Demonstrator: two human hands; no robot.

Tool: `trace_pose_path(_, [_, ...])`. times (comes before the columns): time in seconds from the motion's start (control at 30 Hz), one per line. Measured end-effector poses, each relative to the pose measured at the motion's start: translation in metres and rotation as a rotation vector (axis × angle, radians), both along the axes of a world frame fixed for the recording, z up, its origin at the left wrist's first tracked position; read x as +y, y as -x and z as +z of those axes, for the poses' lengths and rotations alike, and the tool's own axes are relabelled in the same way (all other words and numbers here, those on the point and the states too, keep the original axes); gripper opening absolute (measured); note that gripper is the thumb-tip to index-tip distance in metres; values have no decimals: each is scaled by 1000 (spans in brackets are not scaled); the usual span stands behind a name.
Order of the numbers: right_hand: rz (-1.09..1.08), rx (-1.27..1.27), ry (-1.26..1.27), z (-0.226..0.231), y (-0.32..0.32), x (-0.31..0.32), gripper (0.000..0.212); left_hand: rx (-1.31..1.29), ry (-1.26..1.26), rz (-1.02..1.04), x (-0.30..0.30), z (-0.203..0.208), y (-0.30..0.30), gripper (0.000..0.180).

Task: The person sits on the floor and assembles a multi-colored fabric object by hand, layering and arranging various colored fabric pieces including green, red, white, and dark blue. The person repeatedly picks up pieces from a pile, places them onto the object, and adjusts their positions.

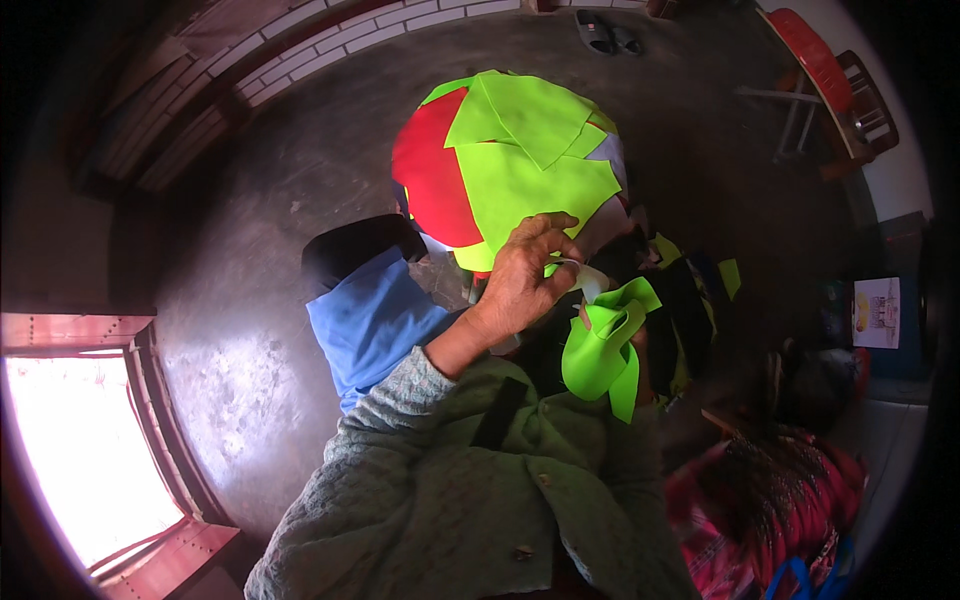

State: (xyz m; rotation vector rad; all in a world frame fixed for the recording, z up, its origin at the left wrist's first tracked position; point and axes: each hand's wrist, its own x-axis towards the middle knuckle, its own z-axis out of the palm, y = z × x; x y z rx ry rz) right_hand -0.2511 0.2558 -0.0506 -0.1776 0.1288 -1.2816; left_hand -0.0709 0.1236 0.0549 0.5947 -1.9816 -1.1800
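Observation:
Just beyond my lap my left hand (525, 265) is bent, thumb and fingers closed on one end of a pale whitish strip (592, 281). The strip runs to a folded piece of lime-green fabric (603, 345), which hangs in loops. My right hand (584, 316) grips this fabric; most of it is hidden behind the folds. In front of me a round heap carries flat lime-green fabric pieces (530, 185) and a red fabric piece (432, 175). Blue cloth (372, 315) lies beside my left forearm.
Dark cloth scraps with lime bits (690, 320) lie to the right. A pink patterned cloth (770, 510) is at lower right. A red chair (812, 55) stands at far right, and grey slippers (607, 36) lie on the far floor. A bright opening (85, 460) is at left.

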Motion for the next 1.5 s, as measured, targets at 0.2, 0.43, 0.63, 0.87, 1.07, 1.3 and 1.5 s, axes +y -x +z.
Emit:
trace_pose_path(0.2, [-53, -56, -2, 3, -7, 4, 51, 125, -518, -133, -5, -7, -10, 8])
trace_pose_path(0.43, [-114, -80, -2, 26, -26, 7, 55, 290, -749, -4, -23, 10, -28, 9])
trace_pose_path(0.63, [-129, 5, 37, 26, -25, 1, 57, 319, -718, 96, -32, 12, -44, 13])
trace_pose_path(0.87, [-88, -73, 72, 21, -22, 2, 58, 454, -589, 277, -60, 26, -73, 15])
trace_pose_path(1.07, [-123, -28, 71, 31, -28, -1, 54, 566, -611, 193, -89, 62, -74, 17])
trace_pose_path(1.3, [-115, -8, -73, 21, -18, 2, 51, 630, -739, -39, -102, 87, -53, 16])
trace_pose_path(1.5, [-61, -57, -16, 23, -20, -3, 49, 84, -929, 285, -128, -36, -88, 21])
